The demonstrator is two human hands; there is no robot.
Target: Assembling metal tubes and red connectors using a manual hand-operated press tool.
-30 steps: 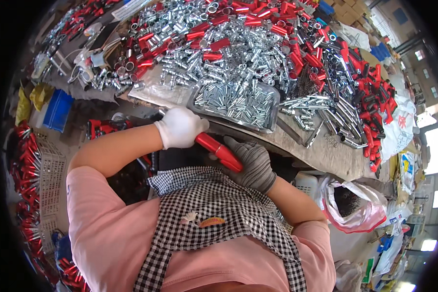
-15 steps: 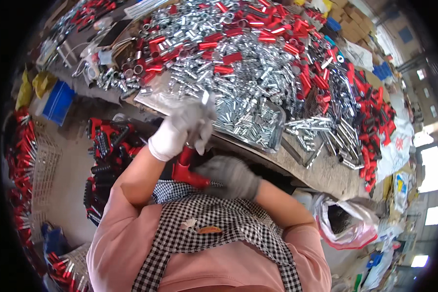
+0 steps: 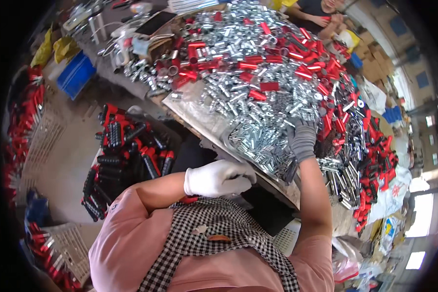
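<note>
My left hand (image 3: 219, 178), in a white glove, is in front of my checked apron with its fingers curled in; whatever they may hold is hidden. A bit of red part (image 3: 189, 199) shows at the apron's top edge, under the left wrist. My right hand (image 3: 303, 138), in a grey glove, reaches over the heap of metal parts on the bench, fingers stretched forward among the pieces. Beside it is a shallow tray of small silver pins (image 3: 260, 146). Silver tubes and red sleeves (image 3: 269, 86) lie piled beyond.
Black-and-red handles (image 3: 126, 146) are stacked left of my lap. A blue bin (image 3: 76, 74) stands farther left, and a white crate (image 3: 41, 141) beside red parts. Long silver rods (image 3: 345, 182) lie on the right of the bench. Another person (image 3: 321, 17) sits at the far side.
My right hand has gone from the red part at my lap out to the metal heap. My left hand has come back from the bench edge toward my apron. The view has shifted.
</note>
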